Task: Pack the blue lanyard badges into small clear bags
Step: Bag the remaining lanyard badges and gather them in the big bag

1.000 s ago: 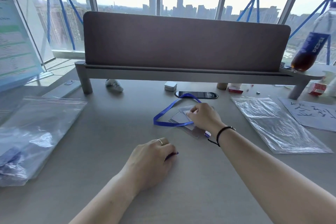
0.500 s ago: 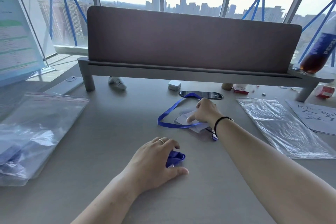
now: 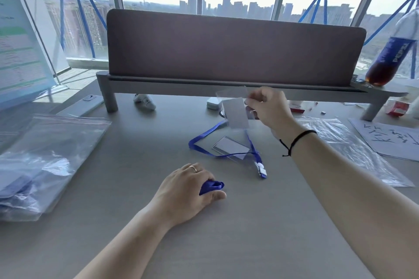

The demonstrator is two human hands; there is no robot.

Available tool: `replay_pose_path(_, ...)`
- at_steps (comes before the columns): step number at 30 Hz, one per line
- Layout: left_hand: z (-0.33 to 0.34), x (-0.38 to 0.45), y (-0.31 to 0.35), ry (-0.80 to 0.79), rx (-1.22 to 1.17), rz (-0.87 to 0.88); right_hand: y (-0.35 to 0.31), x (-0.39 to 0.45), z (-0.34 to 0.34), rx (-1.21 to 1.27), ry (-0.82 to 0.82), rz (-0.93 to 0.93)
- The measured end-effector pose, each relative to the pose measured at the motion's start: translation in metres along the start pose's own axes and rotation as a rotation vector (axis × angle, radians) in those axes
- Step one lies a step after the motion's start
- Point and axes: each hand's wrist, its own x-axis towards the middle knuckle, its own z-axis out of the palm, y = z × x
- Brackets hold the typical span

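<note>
Now the right hand [image 3: 268,108] is up off the table [image 3: 260,233], pinching a small clear bag with a white card inside [image 3: 234,108] by its right edge; half a second back that hand was flat on the pile, fingers pressing down. So one bag has been peeled off and lifted, hanging tilted just above the remaining stuff.

Below and slightly left of the right hand: blue ribbon lanyard [image 3: 204,140] looped on the table, a flat clear badge holder with white insert [image 3: 231,148] lying inside the loop, blue clip end with white buckle [image 3: 261,171] trailing toward the left hand.

Left hand [image 3: 188,190] rests on the table, fingers curled round a bunched blue lanyard wad [image 3: 212,186] that sticks out between thumb and fingers. More of the wad shows than a second ago.

Judgement: bag in one hand, folded lanyard in the other, so the next step looks like opening the bag mouth and stuffing. Whether the mouth is open can't be told.

Large clear zip bag with packed blue items [image 3: 45,161] sits well left of the left hand; crinkled clear plastic sheet [image 3: 353,154] right of the right forearm.
</note>
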Motion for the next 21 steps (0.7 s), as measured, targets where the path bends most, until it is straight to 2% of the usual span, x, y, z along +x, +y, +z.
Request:
replay_pose_path(2, 0.001, -0.002, 0.001, -0.011, -0.003, -0.004, -0.009, -0.019, -0.008, 0.071, 0.011, 0.003)
replay_pose_path(5, 0.003, -0.008, 0.006, -0.001, 0.015, -0.026, -0.004, -0.065, -0.018, 0.122, -0.105, 0.138)
replay_pose_path(11, 0.002, -0.014, 0.021, -0.039, 0.115, -0.081, 0.047, -0.147, -0.036, 0.004, -0.203, 0.298)
replay_pose_path(16, -0.001, -0.046, 0.033, -0.094, 0.217, 0.008, 0.071, -0.182, -0.045, -0.397, -0.213, 0.175)
replay_pose_path(21, -0.009, -0.062, 0.038, -0.078, 0.204, 0.009, 0.060, -0.197, -0.042, -0.625, -0.238, -0.011)
